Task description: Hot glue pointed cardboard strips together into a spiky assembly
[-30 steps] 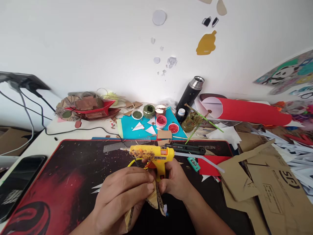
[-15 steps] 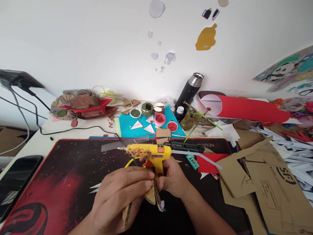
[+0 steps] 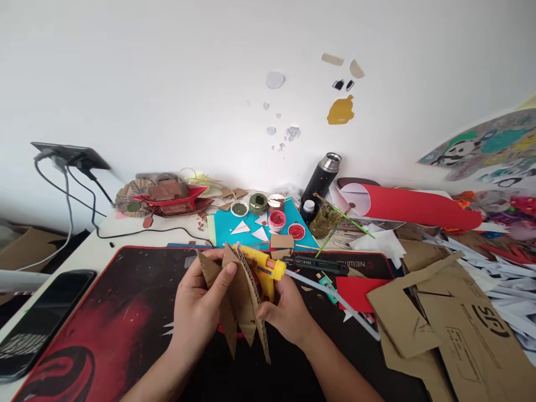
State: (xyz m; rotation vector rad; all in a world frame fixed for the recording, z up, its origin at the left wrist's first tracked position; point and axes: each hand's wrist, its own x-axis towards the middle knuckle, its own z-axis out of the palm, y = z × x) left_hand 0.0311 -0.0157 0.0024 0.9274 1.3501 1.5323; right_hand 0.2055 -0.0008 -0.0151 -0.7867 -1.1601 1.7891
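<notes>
My left hand (image 3: 199, 301) is closed on a piece made of several pointed cardboard layers (image 3: 240, 296), its thumb pressed on the front face. The layers stand roughly upright, side by side. Behind them, my right hand (image 3: 288, 312) is wrapped round the handle of a yellow glue gun (image 3: 270, 265), with the thumb near the cardboard's right edge. A long translucent glue stick (image 3: 335, 293) sticks out of the gun's back end. The nozzle and most of the gun's front are hidden behind the cardboard.
A black and red mat (image 3: 138, 312) lies under my hands, with a phone (image 3: 46, 312) at left. Behind are paint pots (image 3: 277, 220), a cutter (image 3: 314, 263), a jar with brushes (image 3: 324, 220) and a black flask (image 3: 322, 176). Cardboard sheets (image 3: 452, 324) lie at right.
My left hand has turned and lifted the cardboard, so its broad faces now show in front of the glue gun. The gun's nozzle has gone out of sight. The view has tilted upward.
</notes>
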